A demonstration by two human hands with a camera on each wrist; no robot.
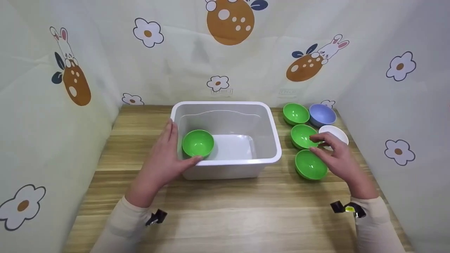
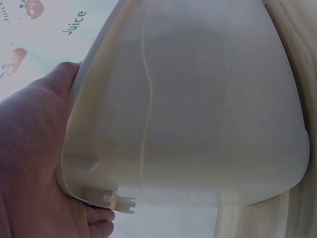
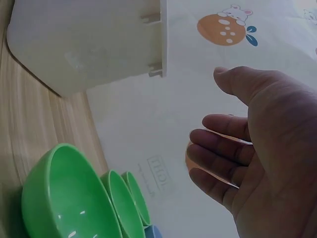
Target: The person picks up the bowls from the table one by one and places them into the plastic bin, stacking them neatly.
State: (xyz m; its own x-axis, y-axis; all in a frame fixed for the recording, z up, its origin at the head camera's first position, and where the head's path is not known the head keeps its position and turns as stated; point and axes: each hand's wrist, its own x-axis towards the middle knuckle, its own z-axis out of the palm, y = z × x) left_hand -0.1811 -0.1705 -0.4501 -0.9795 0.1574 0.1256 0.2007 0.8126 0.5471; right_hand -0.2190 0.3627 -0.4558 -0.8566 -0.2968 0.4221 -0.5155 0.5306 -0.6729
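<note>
My left hand rests on the front left corner of a white plastic bin. Its fingers lie along the left side and its thumb along the front rim. Inside the bin, a green bowl sits at the left. My right hand hovers above the bowls to the right, fingers loosely bent, holding nothing. Beneath or beside it are a near green bowl, a middle green bowl and a white bowl, partly covered by the hand. The right wrist view shows a gap between thumb and fingers.
Behind those bowls stand a far green bowl and a blue bowl. All are on a wooden table. Printed cloth walls enclose its back and sides.
</note>
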